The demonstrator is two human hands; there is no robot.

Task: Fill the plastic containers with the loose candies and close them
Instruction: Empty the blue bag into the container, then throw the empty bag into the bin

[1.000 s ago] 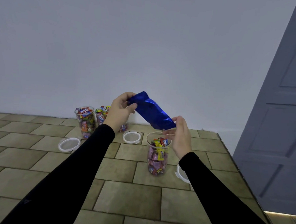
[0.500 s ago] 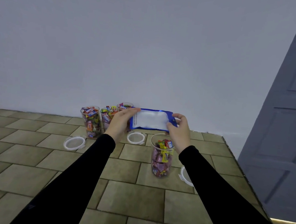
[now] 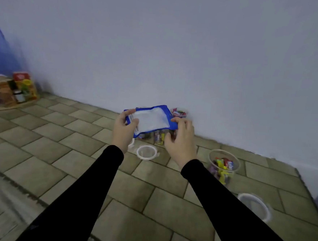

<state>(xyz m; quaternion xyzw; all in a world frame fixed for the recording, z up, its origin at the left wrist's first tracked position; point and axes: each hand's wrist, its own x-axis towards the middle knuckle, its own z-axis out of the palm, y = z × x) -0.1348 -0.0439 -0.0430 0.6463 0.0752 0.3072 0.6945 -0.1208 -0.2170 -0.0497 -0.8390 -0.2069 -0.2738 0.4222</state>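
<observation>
A clear plastic container (image 3: 223, 167), lidless and holding wrapped candies (image 3: 223, 163), is standing at the right of the tiled worktop (image 3: 58, 147). More candy-filled containers (image 3: 179, 112) are sitting by the wall, partly hidden behind a flat blue-and-white pouch (image 3: 150, 119). White round lids (image 3: 146, 152) are lying nearby. Blurred grocery boxes (image 3: 24, 87) are standing far left. The left hand (image 3: 124, 130) and right hand (image 3: 181, 140), fingers curled, are gripping the pouch's ends above the worktop.
</observation>
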